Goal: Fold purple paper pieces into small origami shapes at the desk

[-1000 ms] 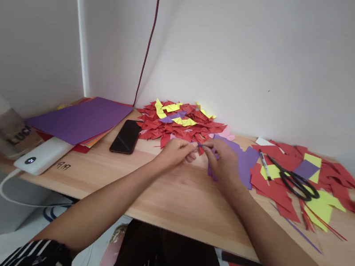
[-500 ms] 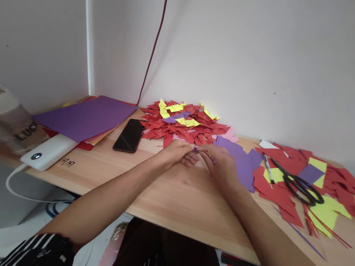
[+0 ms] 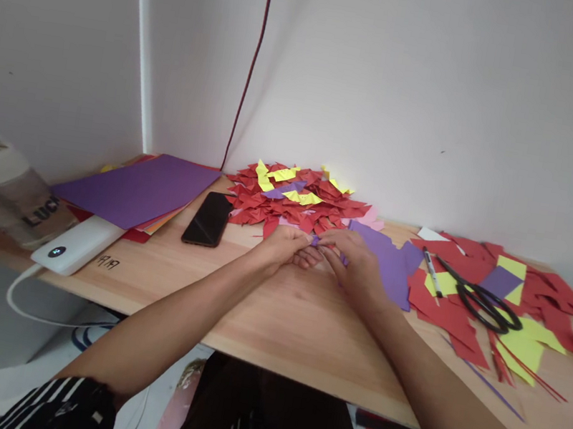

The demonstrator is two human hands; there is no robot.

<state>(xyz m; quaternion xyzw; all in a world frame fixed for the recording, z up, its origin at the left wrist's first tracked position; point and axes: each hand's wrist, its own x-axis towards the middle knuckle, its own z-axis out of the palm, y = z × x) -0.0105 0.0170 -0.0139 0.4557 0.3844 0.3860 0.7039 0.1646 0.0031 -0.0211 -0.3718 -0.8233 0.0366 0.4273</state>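
left hand (image 3: 286, 245) and right hand (image 3: 355, 263) meet fingertip to fingertip over the wooden table (image 3: 271, 313), both pinched shut on a small purple paper piece (image 3: 316, 240), just in front of the heap of red and yellow folded papers (image 3: 297, 198), black phone (image 3: 207, 218) lying to the left.

"LUC" on clear container (image 3: 32, 207), illegible handwritten mark (image 3: 109, 262) on tabletop (image 3: 276, 314)

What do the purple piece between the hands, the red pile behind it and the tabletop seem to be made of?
Purple piece: likely thin matte paper, small and folded. Red pile: same matte coloured paper, sharp creases show. Tabletop: light wood or wood-look laminate, grain lines visible, faint sheen.
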